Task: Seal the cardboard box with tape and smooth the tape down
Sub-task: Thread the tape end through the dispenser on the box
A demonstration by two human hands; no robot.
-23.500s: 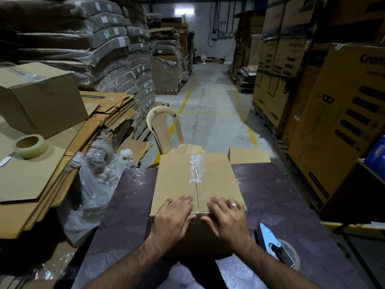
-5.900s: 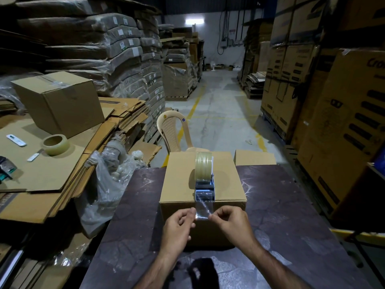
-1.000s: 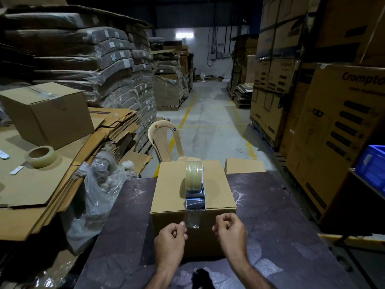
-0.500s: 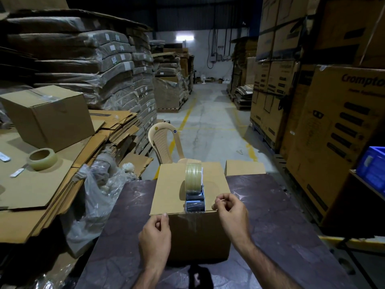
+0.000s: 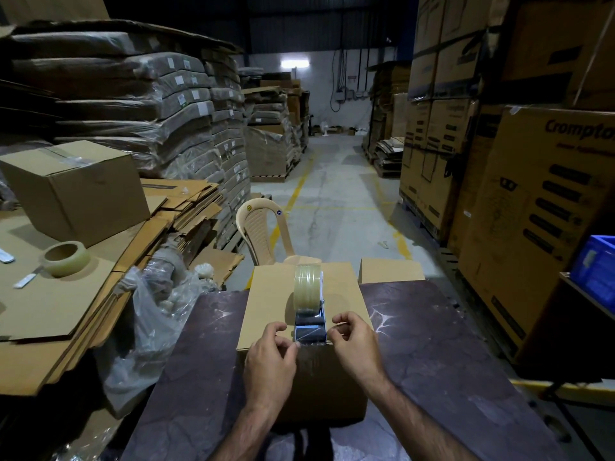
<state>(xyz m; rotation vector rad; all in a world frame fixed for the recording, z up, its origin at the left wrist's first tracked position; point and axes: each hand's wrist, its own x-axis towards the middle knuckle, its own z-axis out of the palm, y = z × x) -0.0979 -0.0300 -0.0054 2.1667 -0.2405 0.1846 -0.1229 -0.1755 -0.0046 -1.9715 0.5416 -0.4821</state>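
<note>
The left hand (image 5: 271, 356) curled loosely, fingertips pinched at the left side of the tape dispenser (image 5: 309, 307), whether on tape could not be told. The dispenser stood on the cardboard box (image 5: 266, 304) at its near top edge; the box sat mid-table (image 5: 449, 361). The right hand (image 5: 354, 341), fingers curled together, touched the dispenser's right side.

Dim warehouse, concrete floor (image 5: 336, 207), plastic chair (image 5: 261, 232)
</note>
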